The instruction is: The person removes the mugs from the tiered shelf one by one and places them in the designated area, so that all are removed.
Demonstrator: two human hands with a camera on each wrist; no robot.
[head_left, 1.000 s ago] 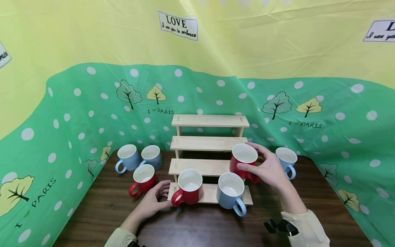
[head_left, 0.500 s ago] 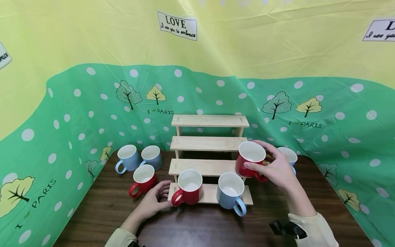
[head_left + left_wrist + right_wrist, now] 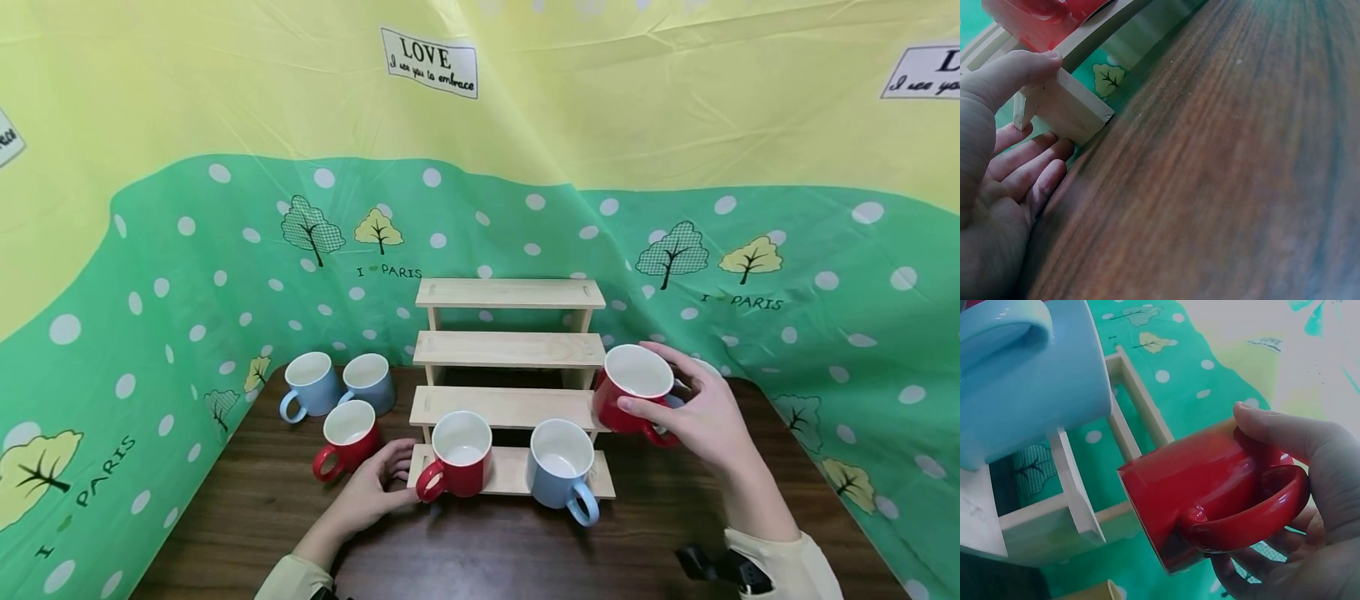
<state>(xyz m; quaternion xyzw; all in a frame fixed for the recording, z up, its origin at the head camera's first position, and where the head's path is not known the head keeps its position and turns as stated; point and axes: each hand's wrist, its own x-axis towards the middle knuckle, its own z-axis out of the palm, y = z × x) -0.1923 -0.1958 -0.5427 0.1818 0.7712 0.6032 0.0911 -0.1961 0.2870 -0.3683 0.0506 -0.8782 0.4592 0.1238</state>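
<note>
My right hand grips a red mug with a white inside, thumb on the near side, beside the right end of a stepped wooden rack. In the right wrist view the red mug shows its handle toward the camera. My left hand holds the left end of the rack's lowest step. In the left wrist view its thumb lies on the step's end, fingers below. On that lowest step stand another red mug and a light blue mug, handles toward me.
Two blue mugs and a red mug stand on the dark wooden table, left of the rack. Another blue mug is mostly hidden behind the right hand. A patterned cloth hangs behind.
The right hand has moved to the right with its red mug, from over the rack's right part to past its right end. The left hand and standing mugs have not moved.
</note>
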